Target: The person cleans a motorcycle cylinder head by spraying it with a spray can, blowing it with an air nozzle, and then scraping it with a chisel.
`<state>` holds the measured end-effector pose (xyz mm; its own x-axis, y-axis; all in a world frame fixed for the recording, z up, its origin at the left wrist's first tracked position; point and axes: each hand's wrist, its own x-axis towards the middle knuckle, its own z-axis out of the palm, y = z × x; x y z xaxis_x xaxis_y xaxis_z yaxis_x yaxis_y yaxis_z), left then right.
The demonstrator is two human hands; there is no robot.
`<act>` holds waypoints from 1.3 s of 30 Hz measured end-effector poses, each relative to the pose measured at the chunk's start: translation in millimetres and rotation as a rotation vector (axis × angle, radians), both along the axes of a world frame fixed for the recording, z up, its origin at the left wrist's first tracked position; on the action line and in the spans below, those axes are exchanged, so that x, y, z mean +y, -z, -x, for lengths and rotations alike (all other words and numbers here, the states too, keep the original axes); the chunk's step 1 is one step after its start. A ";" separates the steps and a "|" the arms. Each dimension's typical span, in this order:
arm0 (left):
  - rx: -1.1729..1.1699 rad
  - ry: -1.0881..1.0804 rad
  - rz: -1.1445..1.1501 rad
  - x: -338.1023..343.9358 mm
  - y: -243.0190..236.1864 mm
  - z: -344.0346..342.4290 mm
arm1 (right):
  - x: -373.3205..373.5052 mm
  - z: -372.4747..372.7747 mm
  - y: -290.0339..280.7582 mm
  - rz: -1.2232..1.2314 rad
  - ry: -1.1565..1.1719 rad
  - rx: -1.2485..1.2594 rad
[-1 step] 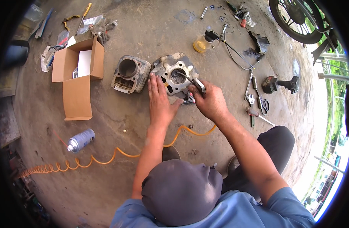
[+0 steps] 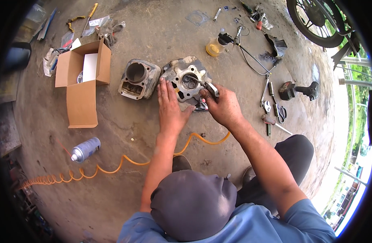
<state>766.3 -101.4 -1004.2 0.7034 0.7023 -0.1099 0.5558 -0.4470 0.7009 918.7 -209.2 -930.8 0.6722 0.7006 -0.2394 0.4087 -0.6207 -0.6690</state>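
Note:
A grey engine cylinder head (image 2: 188, 92) lies on the concrete floor with its round chamber facing up. My left hand (image 2: 170, 107) rests against its lower left edge, fingers stretched out and thumb apart. My right hand (image 2: 225, 107) is closed around a silver air blow gun (image 2: 211, 89). Its thin nozzle reaches into the chamber. An orange coiled hose (image 2: 123, 164) runs across the floor and passes out of sight under my right forearm. Just left of the head stands an engine cylinder (image 2: 148, 80) with its bore upward.
An open cardboard box (image 2: 82, 107) stands at left, with a spray can (image 2: 86, 150) nearer me. Beyond the head is a jar of yellow liquid (image 2: 214, 47). To the right lie a cordless impact driver (image 2: 299, 90), wrenches, scissors (image 2: 282, 114) and a screwdriver (image 2: 269, 119). A motorcycle wheel (image 2: 315, 20) stands far right.

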 end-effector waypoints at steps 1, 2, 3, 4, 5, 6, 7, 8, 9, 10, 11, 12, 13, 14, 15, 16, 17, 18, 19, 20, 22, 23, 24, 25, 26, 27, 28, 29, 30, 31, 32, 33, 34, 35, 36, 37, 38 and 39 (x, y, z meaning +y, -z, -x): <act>-0.007 -0.001 -0.006 2.3 -0.9 -0.7 | 0.0 0.8 0.1 -0.002 -0.004 0.001; -0.003 -0.014 -0.040 2.6 1.1 -2.2 | -0.5 2.2 -0.2 0.020 -0.040 -0.014; -0.006 -0.017 -0.042 2.7 1.2 -2.4 | -0.8 3.0 -1.0 0.042 -0.075 -0.032; 0.004 -0.016 -0.037 2.6 1.2 -1.9 | -2.8 5.3 -1.8 0.040 -0.078 -0.035; 0.014 -0.016 -0.031 2.7 1.3 -1.4 | -5.8 8.5 -2.3 0.039 -0.074 -0.059; 0.012 -0.018 -0.032 1.8 1.0 -1.9 | -8.1 9.6 -1.2 0.040 -0.070 -0.083; 0.006 -0.013 -0.017 0.8 0.9 -2.7 | -8.2 8.1 1.5 0.040 -0.072 -0.084; -0.001 -0.009 -0.002 0.2 1.1 -3.3 | -7.4 5.5 5.0 -0.001 -0.067 -0.078; 0.001 -0.010 0.001 0.4 2.8 -1.9 | -3.7 5.6 2.9 -0.039 -0.061 -0.068; -0.010 -0.014 -0.025 1.4 4.9 -1.0 | 3.3 4.6 -4.0 0.023 -0.046 -0.049; -0.021 -0.018 -0.050 1.3 6.9 0.3 | 1.5 5.7 -3.0 0.026 -0.046 -0.047; -0.021 -0.021 -0.050 1.5 6.3 -0.8 | 0.4 4.4 -2.9 0.044 -0.074 -0.095; -0.005 -0.016 -0.026 1.4 5.8 -1.9 | -0.9 3.9 -2.3 0.062 -0.102 -0.143; 0.011 -0.010 -0.002 1.4 5.4 -2.7 | -5.2 7.7 -0.4 0.082 -0.114 -0.147; 0.007 -0.008 -0.004 2.2 3.7 -2.4 | -9.9 13.8 1.4 0.100 -0.121 -0.155; 0.012 -0.015 0.003 2.6 1.9 -1.4 | -9.9 19.0 5.6 0.097 -0.157 -0.203; 0.017 -0.021 0.010 3.4 1.0 -1.0 | -11.8 21.1 7.5 0.096 -0.154 -0.206; -0.019 -0.025 -0.005 1.8 1.4 0.6 | -12.9 24.8 5.0 0.114 -0.162 -0.216; -0.013 -0.027 -0.001 2.1 2.3 1.8 | -13.4 27.8 4.5 0.131 -0.170 -0.226; -0.026 -0.021 -0.016 4.1 3.5 2.7 | -13.1 29.6 9.7 0.089 -0.174 -0.254; -0.031 -0.012 0.000 7.3 -1.0 -1.7 | -12.2 25.4 13.2 0.095 -0.191 -0.254; -0.033 -0.012 0.000 7.9 -4.0 -3.9 | -12.0 23.8 14.5 0.101 -0.207 -0.254; 0.028 -0.008 -0.027 8.5 -8.8 -4.6 | -14.8 27.2 16.7 0.103 -0.208 -0.251; 0.088 -0.004 -0.055 9.2 -10.9 -5.5 | -20.3 32.9 18.5 0.145 -0.207 -0.258; 0.088 -0.003 -0.052 10.6 -10.0 -6.1 | -23.4 35.6 19.7 0.189 -0.204 -0.265; 0.098 0.021 -0.121 12.9 -8.8 -5.7 | -22.9 36.7 20.2 0.190 -0.204 -0.266; 0.106 0.045 -0.190 15.5 -7.7 -6.4 | -21.4 38.0 20.4 0.173 -0.184 -0.251; 0.104 0.047 -0.189 19.3 -5.9 -10.1 | -19.6 38.6 19.7 0.156 -0.163 -0.236; 0.058 0.082 -0.218 24.3 -5.3 -15.6 | -16.2 36.5 16.3 0.142 -0.124 -0.223; 0.012 0.117 -0.247 29.3 -5.2 -20.9 | -17.3 34.9 18.3 0.144 -0.121 -0.222; 0.062 0.167 -0.254 33.7 -5.8 -24.6 | -19.4 33.5 22.0 0.080 -0.102 -0.209; 0.056 0.174 -0.252 34.1 -8.1 -28.5 | -20.9 29.9 23.9 0.018 -0.077 -0.202; 0.108 0.183 -0.243 34.5 -11.8 -32.2 | -22.5 27.8 25.2 -0.014 -0.078 -0.194; 0.161 0.192 -0.234 34.5 -13.3 -35.3 | -23.3 26.0 26.5 -0.012 -0.070 -0.197; 0.159 0.191 -0.248 33.1 -13.4 -33.5 | -21.9 27.9 25.9 -0.001 -0.076 -0.193; 0.161 0.198 -0.248 33.6 -12.9 -34.0 | -19.8 30.6 26.2 0.011 -0.082 -0.188; 0.169 0.192 -0.252 34.4 -12.3 -34.5 | -15.4 32.6 28.2 0.006 -0.065 -0.182; 0.177 0.183 -0.257 34.5 -12.9 -35.5 | -16.8 32.9 30.1 0.005 -0.062 -0.180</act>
